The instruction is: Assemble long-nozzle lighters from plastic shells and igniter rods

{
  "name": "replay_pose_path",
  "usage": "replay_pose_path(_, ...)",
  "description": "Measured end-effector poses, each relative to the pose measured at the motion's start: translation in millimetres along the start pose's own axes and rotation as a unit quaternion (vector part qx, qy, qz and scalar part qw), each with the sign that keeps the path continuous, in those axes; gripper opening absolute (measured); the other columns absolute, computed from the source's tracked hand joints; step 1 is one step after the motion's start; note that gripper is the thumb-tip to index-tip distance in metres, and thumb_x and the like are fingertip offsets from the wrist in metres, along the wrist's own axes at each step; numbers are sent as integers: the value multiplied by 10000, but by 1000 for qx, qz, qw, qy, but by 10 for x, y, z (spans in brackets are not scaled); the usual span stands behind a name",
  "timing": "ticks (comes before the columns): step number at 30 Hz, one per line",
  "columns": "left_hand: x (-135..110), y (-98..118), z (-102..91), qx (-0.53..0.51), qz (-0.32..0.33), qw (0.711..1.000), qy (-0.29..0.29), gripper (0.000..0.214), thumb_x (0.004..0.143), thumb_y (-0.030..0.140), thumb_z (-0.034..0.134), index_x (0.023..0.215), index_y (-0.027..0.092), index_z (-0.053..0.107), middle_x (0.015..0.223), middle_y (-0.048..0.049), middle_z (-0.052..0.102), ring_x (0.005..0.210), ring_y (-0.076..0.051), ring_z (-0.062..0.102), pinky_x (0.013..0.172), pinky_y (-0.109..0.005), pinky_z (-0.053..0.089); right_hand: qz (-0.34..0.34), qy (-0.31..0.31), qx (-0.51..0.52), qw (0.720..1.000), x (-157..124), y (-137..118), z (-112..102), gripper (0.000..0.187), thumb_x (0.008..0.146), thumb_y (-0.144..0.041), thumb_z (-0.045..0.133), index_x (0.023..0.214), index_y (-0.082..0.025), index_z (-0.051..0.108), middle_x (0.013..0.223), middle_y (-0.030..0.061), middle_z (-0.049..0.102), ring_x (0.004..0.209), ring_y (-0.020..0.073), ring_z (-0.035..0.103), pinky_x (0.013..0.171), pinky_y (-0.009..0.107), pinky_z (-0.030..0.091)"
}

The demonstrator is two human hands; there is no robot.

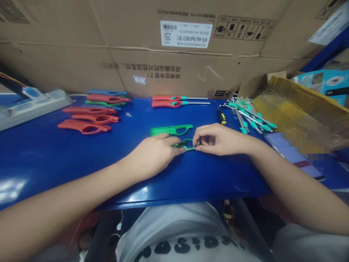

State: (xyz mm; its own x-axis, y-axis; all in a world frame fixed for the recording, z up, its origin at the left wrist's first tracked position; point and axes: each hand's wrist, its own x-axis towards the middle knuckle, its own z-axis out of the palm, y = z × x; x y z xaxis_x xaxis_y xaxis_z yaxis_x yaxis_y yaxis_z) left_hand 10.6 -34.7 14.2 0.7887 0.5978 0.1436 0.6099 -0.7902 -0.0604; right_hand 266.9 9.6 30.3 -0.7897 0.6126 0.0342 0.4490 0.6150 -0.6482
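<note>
Clamped between left hand (154, 156) and right hand (220, 140), both grips closed, a small green plastic piece (184, 145) just beside a green plastic handle (171, 130) on the bench (54, 163).

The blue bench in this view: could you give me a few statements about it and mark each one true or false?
The left hand and right hand both hold a small green part. True.
The right hand holds a screwdriver. False: it lies on the bench, beyond that hand.
Red plastic shells lie toward the bench's left side. True.
A power strip sits at the bench's right end. False: it is at the left end.
</note>
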Motion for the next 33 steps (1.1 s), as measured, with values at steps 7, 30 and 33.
replay_pose_path(7,0,-3,27,-4,9,1000,18,313,981,200,572,1245,266,727,1267,-27,735,1058,-241,712,858,-333,595,-32,-40,-22,998,-34,-41,-72,145,854,-135,610,942,-156,723,940,40,647,703,101,550,668,231,460)
replay_pose_path(30,30,-99,30,-91,-24,994,54,249,1003,252,534,1076,233,772,916,-52,800,847,-194,758,785,-273,577,178,-38,-21,983,-24,105,-170,222,833,-387,686,791,-170,669,679,9,641,597,123,521,554,248,373)
replay_pose_path(33,25,-139,58,-91,-24,994,53,235,995,233,548,1100,228,758,946,-50,803,851,-188,763,796,-260,577,153,-49,-5,987,-48,145,-188,255,857,-418,676,833,-164,671,684,-1,616,598,118,501,559,245,371)
